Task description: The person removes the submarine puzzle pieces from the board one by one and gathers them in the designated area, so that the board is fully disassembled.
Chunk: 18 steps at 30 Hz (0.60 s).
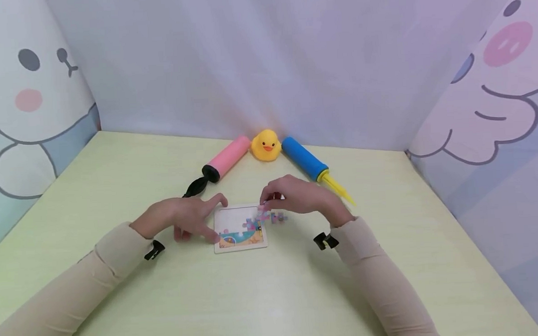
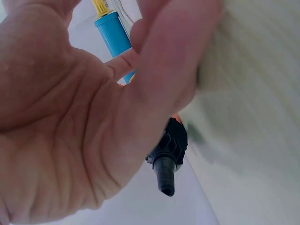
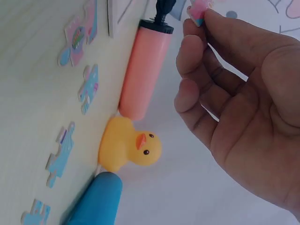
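A small jigsaw puzzle frame (image 1: 241,249) with a white rim lies on the table, its lower rows filled with a teal and sandy picture and its upper left part bare. My left hand (image 1: 192,216) is spread at the frame's left side, thumb on the lower left rim and index fingertip by the top edge. My right hand (image 1: 292,193) holds a pink and blue puzzle piece (image 3: 199,10) between thumb and index finger, over the frame's upper right corner. Loose puzzle pieces (image 1: 278,217) lie beside the frame, under the right hand. The left palm (image 2: 61,122) hides the frame in its wrist view.
Behind the frame stand a pink hand pump (image 1: 229,158) with a black end, a yellow rubber duck (image 1: 266,146) and a blue hand pump (image 1: 304,159) with a yellow nozzle. Several light-blue pieces (image 3: 61,152) lie on the table in the right wrist view. A pale curtain (image 1: 255,63) hangs behind.
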Tool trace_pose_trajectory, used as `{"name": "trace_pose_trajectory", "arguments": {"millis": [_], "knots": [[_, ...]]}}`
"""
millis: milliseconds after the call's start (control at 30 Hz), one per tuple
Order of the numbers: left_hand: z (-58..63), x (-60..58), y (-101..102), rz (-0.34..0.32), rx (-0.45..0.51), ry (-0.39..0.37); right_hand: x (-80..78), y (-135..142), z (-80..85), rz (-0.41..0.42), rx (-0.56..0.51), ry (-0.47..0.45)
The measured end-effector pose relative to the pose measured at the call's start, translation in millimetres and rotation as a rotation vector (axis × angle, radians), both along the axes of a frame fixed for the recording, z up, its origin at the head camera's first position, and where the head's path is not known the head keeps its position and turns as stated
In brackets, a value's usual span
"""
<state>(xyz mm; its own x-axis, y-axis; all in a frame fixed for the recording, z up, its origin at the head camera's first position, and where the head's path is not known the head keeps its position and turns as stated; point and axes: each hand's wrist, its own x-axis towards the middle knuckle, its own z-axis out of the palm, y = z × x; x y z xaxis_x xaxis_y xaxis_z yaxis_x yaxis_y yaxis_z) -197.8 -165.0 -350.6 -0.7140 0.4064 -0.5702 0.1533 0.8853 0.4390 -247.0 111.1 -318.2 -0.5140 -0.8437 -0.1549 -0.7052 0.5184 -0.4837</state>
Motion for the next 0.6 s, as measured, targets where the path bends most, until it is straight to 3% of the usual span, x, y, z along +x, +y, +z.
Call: {"name": "trace_pose_trajectory", "arguments": {"millis": [267,600], "knots": [[2.2,-1.2,0.7,-0.009,0.004,0.025,-9.8,23.2,16.4,-0.076,-0.042,0.013],[1.1,1.6,0.4,0.010,0.001,0.008,-20.5,40.2,13.2,-0.136,0.023,-0.109]]}}
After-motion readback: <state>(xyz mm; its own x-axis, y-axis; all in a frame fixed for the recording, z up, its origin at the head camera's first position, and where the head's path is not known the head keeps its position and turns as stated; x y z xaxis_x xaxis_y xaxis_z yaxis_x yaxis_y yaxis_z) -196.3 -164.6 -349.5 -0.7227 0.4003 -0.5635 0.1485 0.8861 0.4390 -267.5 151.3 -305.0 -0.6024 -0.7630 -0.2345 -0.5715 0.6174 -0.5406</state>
